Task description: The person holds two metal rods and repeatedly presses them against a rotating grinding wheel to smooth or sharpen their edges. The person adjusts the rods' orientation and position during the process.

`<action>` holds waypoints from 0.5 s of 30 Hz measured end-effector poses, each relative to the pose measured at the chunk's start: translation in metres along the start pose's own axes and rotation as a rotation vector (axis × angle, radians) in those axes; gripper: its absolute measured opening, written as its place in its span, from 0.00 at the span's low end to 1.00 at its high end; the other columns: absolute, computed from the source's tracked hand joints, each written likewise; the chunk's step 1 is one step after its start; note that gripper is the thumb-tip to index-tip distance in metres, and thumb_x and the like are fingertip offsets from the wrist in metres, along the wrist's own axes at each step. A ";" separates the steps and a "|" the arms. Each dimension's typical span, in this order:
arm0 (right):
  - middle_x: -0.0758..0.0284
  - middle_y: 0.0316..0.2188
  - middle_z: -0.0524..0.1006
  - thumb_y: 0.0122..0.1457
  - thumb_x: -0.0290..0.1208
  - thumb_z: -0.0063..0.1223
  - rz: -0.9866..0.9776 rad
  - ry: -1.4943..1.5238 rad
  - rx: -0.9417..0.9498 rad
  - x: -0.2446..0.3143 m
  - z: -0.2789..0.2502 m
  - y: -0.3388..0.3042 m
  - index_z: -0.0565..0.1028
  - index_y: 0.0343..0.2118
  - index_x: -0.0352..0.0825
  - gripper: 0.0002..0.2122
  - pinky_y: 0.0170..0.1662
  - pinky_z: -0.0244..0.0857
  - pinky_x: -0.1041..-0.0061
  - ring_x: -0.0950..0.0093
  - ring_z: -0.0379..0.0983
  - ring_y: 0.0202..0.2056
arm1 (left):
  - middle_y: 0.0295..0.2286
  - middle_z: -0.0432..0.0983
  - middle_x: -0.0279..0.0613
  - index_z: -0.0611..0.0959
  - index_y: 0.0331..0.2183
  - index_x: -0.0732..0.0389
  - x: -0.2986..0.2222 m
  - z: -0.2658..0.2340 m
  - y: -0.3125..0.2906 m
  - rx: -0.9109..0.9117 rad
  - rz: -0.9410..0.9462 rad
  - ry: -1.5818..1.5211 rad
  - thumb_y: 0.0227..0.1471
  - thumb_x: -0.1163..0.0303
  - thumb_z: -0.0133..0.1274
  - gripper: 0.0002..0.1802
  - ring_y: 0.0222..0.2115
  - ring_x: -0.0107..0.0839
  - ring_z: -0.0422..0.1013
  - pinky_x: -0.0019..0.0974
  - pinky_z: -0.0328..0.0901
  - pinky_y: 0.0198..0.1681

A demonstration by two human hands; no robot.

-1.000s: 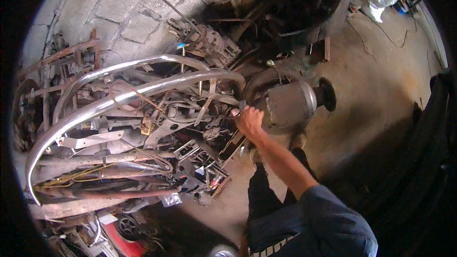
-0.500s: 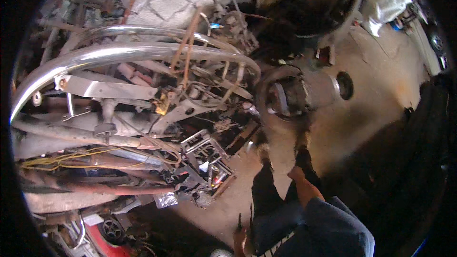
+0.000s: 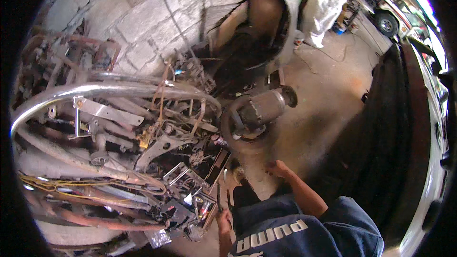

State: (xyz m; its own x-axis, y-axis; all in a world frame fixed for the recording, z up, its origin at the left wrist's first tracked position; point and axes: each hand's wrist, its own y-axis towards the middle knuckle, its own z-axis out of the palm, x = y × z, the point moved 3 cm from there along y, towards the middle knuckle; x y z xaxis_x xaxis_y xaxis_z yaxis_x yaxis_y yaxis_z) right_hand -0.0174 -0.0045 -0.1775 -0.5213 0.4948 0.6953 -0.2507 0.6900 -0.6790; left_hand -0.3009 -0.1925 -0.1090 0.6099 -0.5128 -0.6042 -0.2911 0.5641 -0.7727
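The right hand (image 3: 278,169) has let go of the grey motor part (image 3: 259,112) and hangs open. The left hand (image 3: 223,219) now holds a thin dark tool (image 3: 219,197) by the scrap pile (image 3: 119,138).

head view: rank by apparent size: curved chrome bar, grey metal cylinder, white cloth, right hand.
1. curved chrome bar, spans most of the scrap pile
2. grey metal cylinder and white cloth look about alike; the cloth is farther off, so no ranking between them
3. right hand, smallest
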 end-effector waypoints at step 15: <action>0.59 0.36 0.72 0.56 0.43 0.38 -0.190 1.227 0.168 -0.026 -0.007 -0.178 0.68 0.40 0.31 0.19 0.43 0.60 0.66 0.67 0.67 0.37 | 0.11 0.47 0.26 0.72 0.32 0.58 0.006 0.166 -0.060 0.643 -0.093 -0.404 0.52 0.63 0.44 0.09 0.10 0.20 0.47 0.25 0.45 0.15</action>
State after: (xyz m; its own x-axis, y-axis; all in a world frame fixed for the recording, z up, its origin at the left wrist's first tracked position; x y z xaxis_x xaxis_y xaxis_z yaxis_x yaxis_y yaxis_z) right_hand 0.0470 -0.1364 -0.0731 0.6141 0.6226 0.4851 -0.3865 0.7731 -0.5029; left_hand -0.1574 -0.1219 -0.0333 0.8692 -0.3698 -0.3284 0.1854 0.8592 -0.4768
